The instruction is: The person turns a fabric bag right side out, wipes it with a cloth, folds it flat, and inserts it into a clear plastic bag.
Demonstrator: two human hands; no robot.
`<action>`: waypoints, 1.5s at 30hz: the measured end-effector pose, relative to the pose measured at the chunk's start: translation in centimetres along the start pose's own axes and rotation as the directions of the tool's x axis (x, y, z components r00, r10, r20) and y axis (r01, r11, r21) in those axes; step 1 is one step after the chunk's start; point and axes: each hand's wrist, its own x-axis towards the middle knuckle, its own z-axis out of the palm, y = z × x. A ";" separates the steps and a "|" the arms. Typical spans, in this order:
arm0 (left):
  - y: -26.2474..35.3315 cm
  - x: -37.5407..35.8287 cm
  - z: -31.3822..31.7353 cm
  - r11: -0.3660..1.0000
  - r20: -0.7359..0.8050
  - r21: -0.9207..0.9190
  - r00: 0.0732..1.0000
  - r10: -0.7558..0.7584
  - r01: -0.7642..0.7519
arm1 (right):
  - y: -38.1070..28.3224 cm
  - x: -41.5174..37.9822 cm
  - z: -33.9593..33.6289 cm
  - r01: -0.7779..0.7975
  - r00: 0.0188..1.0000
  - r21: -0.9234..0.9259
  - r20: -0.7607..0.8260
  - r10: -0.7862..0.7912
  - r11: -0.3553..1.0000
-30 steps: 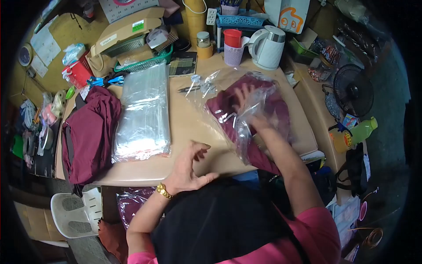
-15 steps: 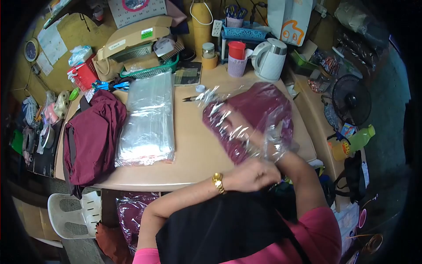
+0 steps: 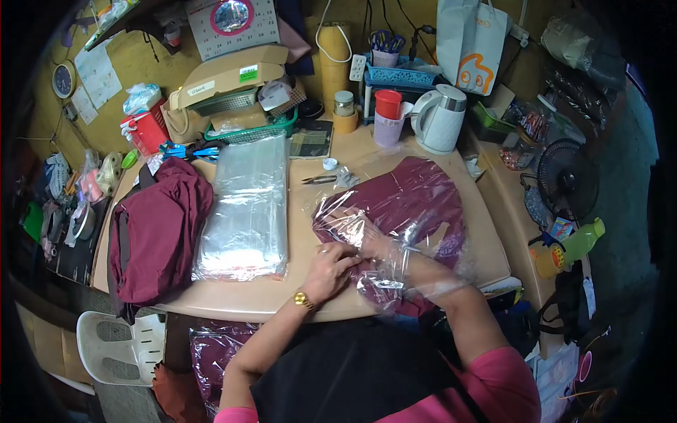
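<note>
A folded maroon garment (image 3: pixel 412 187) lies on the table inside a clear plastic bag (image 3: pixel 395 264), which is wrinkled and glossy. My right hand (image 3: pixel 356 229) reaches inside the bag, its fingers stretched out flat over the garment near its left edge. My left hand (image 3: pixel 331 270), with a gold watch at the wrist, is at the lower left edge of the bag. Its fingers are curled and pinch the plastic there; the fingertips are partly hidden. A pair of small black thread snips (image 3: pixel 319 180) lies beyond the bag.
Left of the hands lie a stack of clear plastic bags (image 3: pixel 243 211) and another maroon garment (image 3: pixel 159 233). A white kettle (image 3: pixel 438 120), a purple cup (image 3: pixel 388 130) and a green basket (image 3: pixel 282 127) stand at the back. A black fan (image 3: pixel 568 180) is at the right.
My left hand has moved from near my body forward and left onto the bag's edge. My right hand stays inside the bag, and the garment lies flatter. The camera view has shifted slightly.
</note>
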 end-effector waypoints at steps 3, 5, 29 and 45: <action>0.2 0.7 -0.1 0.994 0.025 -0.108 1.000 0.011 -0.008 | -0.6 0.1 -0.8 -0.016 0.984 -0.098 0.173 0.033 0.995; 2.3 0.4 -1.8 0.966 0.059 -0.249 0.995 0.080 -0.063 | -1.9 -0.3 -3.2 -0.035 0.970 0.040 0.244 0.024 0.999; 3.9 -2.2 -3.5 0.909 0.126 -0.292 0.954 -0.272 0.298 | -8.5 -0.5 0.0 -0.049 0.930 0.080 0.368 0.016 0.996; 2.2 -3.8 0.5 0.891 0.298 0.377 0.878 -0.374 0.252 | 3.7 4.5 -0.6 -0.531 0.802 -0.112 0.255 0.540 0.840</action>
